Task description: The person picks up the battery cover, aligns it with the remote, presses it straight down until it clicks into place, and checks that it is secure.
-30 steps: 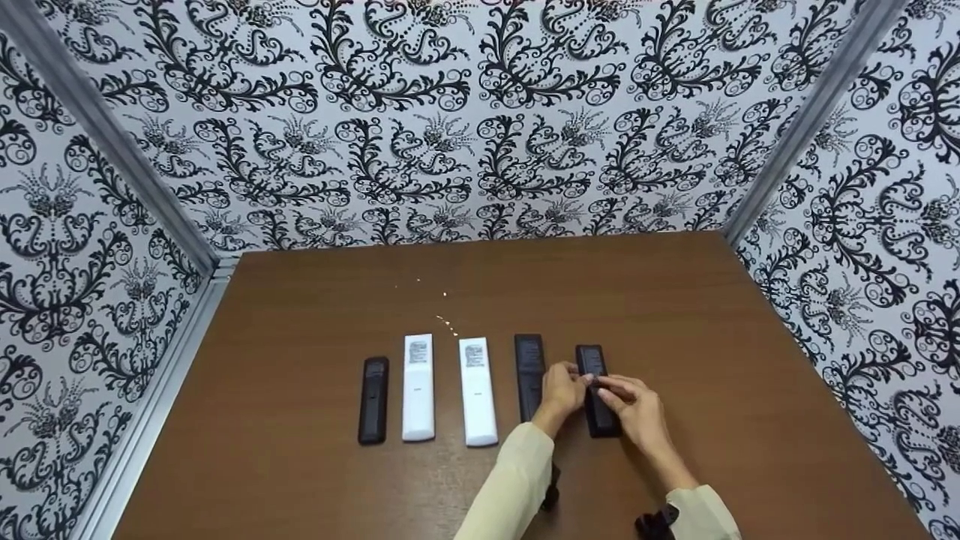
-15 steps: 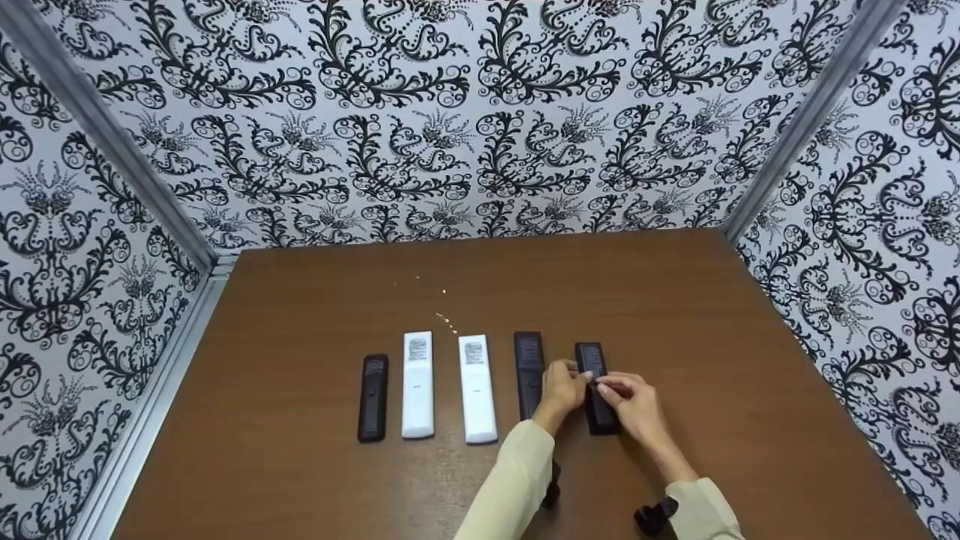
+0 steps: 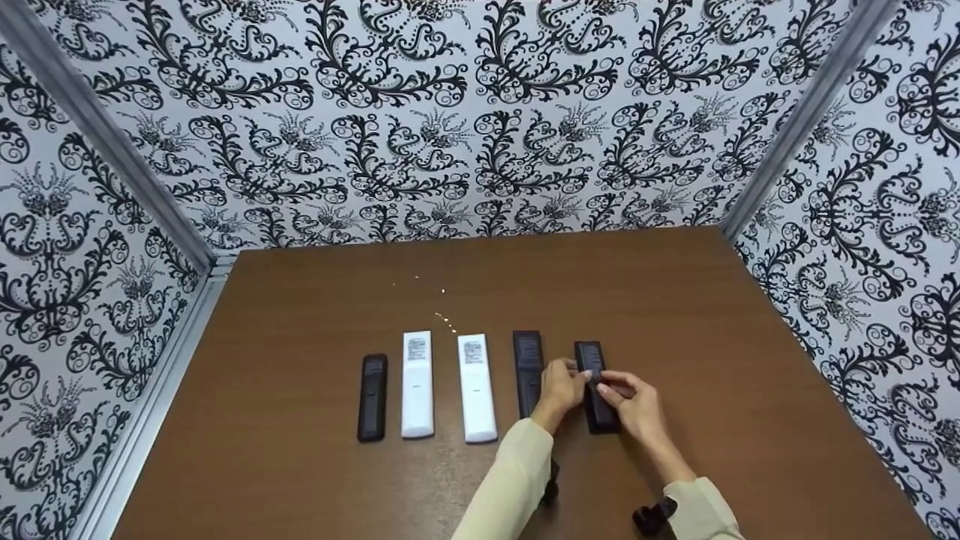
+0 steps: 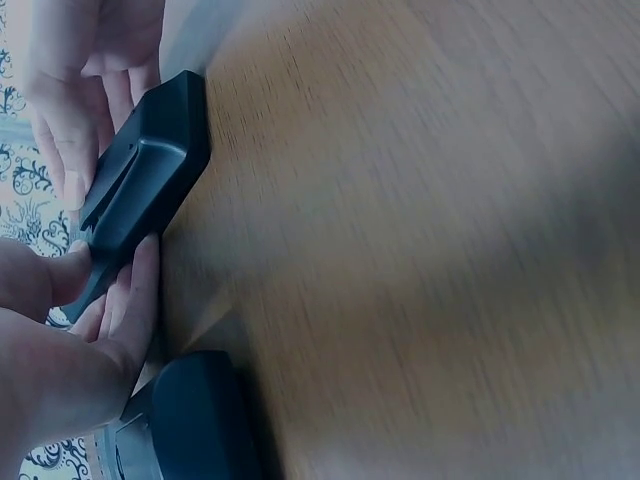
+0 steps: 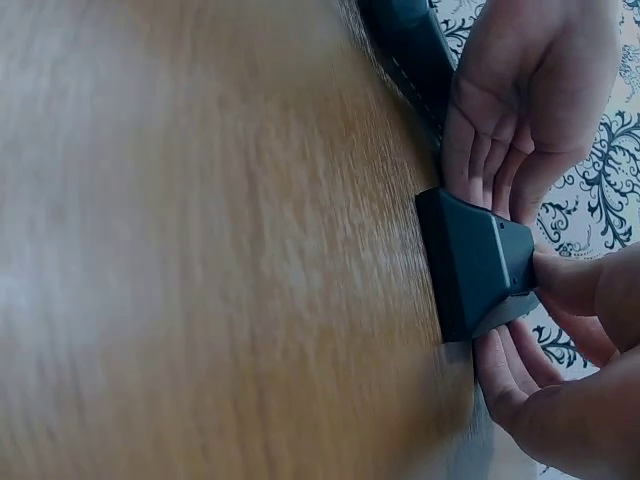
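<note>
A black remote control [image 3: 602,412] lies face down at the right end of a row on the table. My left hand [image 3: 561,386] holds its left side, with the thumb on the back and the fingers along the edge. From the right, my right hand [image 3: 637,405] grips the same remote, thumb on its back near the middle. In the left wrist view the remote's back [image 4: 165,150] shows a raised end with a narrow slot-like gap beside it. The right wrist view shows the remote's near end [image 5: 465,270] between both hands.
Left of the hands lie another black remote [image 3: 528,352], two white remotes [image 3: 417,397] and a smaller black remote [image 3: 372,401], all on the brown wooden table [image 3: 300,480]. Small light flecks [image 3: 448,322] mark the tabletop. Patterned walls [image 3: 480,150] enclose the back and sides.
Both hands stay on the rightmost black remote, with only slight shifts of the right hand's fingers. The other remotes keep their places; the head view tilts a little.
</note>
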`<action>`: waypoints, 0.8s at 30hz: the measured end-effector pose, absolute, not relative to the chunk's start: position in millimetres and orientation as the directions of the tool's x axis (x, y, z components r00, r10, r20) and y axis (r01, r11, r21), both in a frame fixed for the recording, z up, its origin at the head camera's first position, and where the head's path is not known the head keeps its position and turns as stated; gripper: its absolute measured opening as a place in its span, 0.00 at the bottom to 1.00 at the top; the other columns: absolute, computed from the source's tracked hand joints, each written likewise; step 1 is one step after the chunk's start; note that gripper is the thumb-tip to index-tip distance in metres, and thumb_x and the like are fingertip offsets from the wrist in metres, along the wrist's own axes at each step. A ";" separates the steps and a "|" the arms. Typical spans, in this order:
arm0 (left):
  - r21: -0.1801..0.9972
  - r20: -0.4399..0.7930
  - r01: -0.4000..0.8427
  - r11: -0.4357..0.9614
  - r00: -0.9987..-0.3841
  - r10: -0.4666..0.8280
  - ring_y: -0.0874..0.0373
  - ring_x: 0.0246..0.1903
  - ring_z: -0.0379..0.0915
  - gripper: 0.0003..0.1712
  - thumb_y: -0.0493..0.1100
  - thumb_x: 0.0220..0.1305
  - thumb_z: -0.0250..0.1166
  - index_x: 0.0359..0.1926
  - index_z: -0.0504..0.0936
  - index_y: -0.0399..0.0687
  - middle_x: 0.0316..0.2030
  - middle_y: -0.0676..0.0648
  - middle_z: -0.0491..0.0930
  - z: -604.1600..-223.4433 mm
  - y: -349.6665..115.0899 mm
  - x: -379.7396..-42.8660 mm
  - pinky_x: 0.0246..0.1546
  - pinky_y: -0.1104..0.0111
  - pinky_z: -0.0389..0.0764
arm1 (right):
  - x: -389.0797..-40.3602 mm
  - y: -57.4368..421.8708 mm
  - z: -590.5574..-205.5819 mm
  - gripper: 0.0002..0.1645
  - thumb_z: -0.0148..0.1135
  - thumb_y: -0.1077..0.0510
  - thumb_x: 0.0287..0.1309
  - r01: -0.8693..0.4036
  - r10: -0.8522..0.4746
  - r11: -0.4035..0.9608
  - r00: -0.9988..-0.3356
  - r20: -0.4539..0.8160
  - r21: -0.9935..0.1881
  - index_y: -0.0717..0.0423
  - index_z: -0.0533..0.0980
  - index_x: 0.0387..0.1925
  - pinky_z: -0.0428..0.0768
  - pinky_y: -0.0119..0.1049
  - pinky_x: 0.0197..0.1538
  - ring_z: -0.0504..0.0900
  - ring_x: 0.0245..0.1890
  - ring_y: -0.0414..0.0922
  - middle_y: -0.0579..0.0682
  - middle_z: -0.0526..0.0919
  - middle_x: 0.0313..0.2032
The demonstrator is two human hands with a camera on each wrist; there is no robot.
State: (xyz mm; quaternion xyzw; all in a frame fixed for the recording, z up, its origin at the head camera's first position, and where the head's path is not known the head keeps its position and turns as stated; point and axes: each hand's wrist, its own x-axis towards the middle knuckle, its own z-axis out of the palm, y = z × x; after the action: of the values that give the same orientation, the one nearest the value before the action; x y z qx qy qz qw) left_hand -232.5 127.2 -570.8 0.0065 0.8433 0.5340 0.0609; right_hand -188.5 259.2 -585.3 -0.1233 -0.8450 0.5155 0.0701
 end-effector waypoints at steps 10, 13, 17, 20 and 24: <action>0.890 -0.154 -0.114 0.441 -0.987 0.055 0.53 0.43 0.85 0.16 0.40 0.64 0.69 0.47 0.83 0.33 0.40 0.40 0.88 -572.7 129.3 -232.1 0.44 0.67 0.85 | -188.0 259.9 -587.3 0.24 0.65 0.66 0.62 0.188 0.281 0.440 -0.958 -0.064 -0.878 0.69 0.75 0.59 0.80 0.23 0.46 0.83 0.55 0.60 0.69 0.81 0.56; 0.891 -0.150 -0.110 0.440 -0.987 0.055 0.53 0.42 0.86 0.16 0.40 0.63 0.69 0.47 0.83 0.33 0.40 0.40 0.88 -572.0 129.3 -231.8 0.43 0.67 0.85 | -188.1 259.9 -587.1 0.23 0.65 0.65 0.63 0.189 0.278 0.446 -0.958 -0.066 -0.875 0.69 0.76 0.58 0.80 0.25 0.47 0.83 0.55 0.60 0.69 0.81 0.56; 0.889 -0.107 -0.079 0.451 -0.994 0.035 0.57 0.37 0.85 0.15 0.39 0.62 0.71 0.45 0.84 0.33 0.36 0.42 0.88 -572.3 131.5 -231.8 0.39 0.70 0.84 | -189.5 260.0 -586.6 0.24 0.65 0.64 0.63 0.192 0.277 0.440 -0.958 -0.070 -0.877 0.69 0.76 0.58 0.79 0.22 0.46 0.83 0.55 0.59 0.68 0.81 0.56; 0.882 -0.068 -0.048 0.469 -0.997 0.024 0.60 0.33 0.83 0.13 0.39 0.61 0.71 0.44 0.86 0.33 0.32 0.44 0.88 -573.3 135.0 -231.5 0.35 0.71 0.82 | -190.8 260.3 -586.7 0.23 0.66 0.64 0.63 0.195 0.289 0.430 -0.955 -0.070 -0.881 0.70 0.76 0.58 0.77 0.20 0.43 0.83 0.54 0.59 0.68 0.82 0.55; 0.823 -0.015 -0.004 0.568 -1.000 0.014 0.58 0.32 0.83 0.08 0.41 0.62 0.70 0.37 0.88 0.39 0.30 0.46 0.88 -573.3 139.8 -230.8 0.33 0.68 0.81 | -192.0 259.6 -586.8 0.22 0.66 0.65 0.62 0.190 0.304 0.413 -0.951 -0.061 -0.891 0.70 0.77 0.56 0.76 0.18 0.41 0.85 0.52 0.58 0.68 0.82 0.54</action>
State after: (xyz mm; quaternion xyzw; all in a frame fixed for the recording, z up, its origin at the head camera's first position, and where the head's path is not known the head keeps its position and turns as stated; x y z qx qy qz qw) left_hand -230.8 139.8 -573.3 0.0028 0.8853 0.4648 0.0098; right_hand -192.0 259.6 -586.8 -0.1473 -0.8388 0.5212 0.0550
